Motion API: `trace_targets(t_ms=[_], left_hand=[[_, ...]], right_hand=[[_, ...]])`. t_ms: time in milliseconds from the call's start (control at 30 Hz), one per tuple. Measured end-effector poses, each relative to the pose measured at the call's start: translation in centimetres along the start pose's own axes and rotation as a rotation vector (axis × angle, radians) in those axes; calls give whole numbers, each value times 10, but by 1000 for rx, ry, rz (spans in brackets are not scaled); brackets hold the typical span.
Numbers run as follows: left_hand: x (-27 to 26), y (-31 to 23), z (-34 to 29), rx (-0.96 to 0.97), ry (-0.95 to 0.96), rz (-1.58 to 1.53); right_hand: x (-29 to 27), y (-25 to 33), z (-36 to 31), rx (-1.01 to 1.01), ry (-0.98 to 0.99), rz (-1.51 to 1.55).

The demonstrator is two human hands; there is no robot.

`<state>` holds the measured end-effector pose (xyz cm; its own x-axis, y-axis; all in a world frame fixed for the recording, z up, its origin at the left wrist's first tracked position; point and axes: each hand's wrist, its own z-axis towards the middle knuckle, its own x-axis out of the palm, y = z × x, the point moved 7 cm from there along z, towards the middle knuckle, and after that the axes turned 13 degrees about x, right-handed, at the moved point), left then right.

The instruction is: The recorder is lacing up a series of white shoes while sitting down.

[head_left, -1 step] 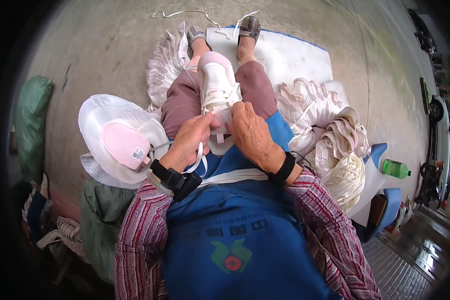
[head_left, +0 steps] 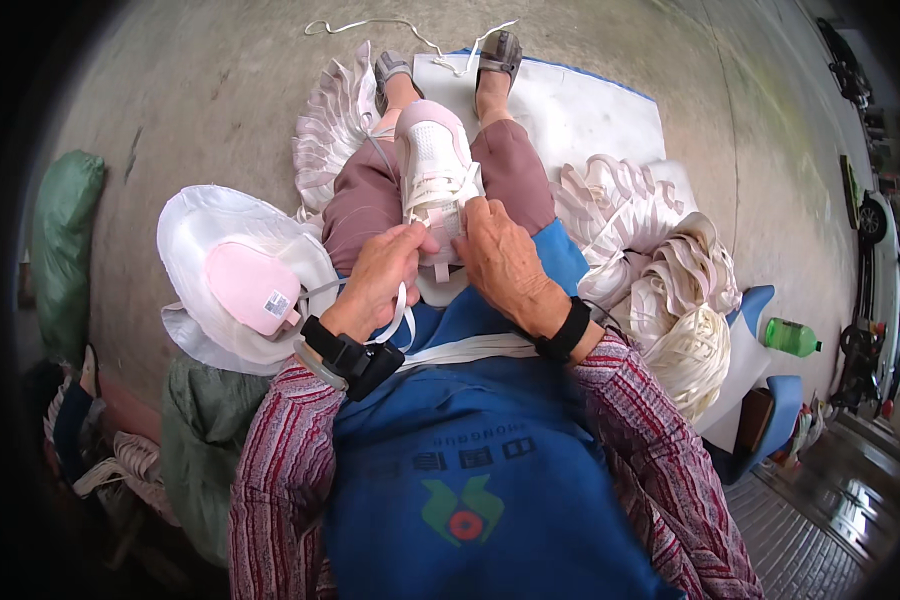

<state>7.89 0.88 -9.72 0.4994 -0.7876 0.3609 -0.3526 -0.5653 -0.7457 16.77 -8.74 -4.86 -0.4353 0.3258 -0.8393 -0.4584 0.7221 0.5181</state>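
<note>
A white and pink shoe upper (head_left: pixel 432 150) lies between my thighs, toe pointing away, with lace strung across its front. My left hand (head_left: pixel 380 275) is closed in a pinch at the left eyelet edge. From under that hand a white shoelace (head_left: pixel 407 318) hangs in a loop. Curled fingers of my right hand (head_left: pixel 505 260) grip the right edge of the same upper, hiding part of it. Between the two hands shows the tongue (head_left: pixel 442 240) with a small pink tab. What exactly sits between the fingertips is hard to see.
At left, a pink tongue piece (head_left: pixel 250 287) lies on white plastic (head_left: pixel 185 235). Stacked uppers (head_left: pixel 330 130) fan out beyond my left knee. More uppers (head_left: pixel 620 210) and a bundle of cream laces (head_left: pixel 692 355) lie at right, near a green bottle (head_left: pixel 792 337). Green sacks (head_left: pixel 67 255) stand at left.
</note>
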Motion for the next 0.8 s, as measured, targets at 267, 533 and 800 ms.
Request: trace_targets(t_ms=[267,533,800], left_hand=[[2,-94,-77,340,276,-79],[-32,-139,-171,744,715,-170],[-62,-98,-143,461,108,-87]], right_hand=[[10,-15,15,1,38,140],[13,-26,17,20,-20,160],[-2,-18,5,-26,60,185]])
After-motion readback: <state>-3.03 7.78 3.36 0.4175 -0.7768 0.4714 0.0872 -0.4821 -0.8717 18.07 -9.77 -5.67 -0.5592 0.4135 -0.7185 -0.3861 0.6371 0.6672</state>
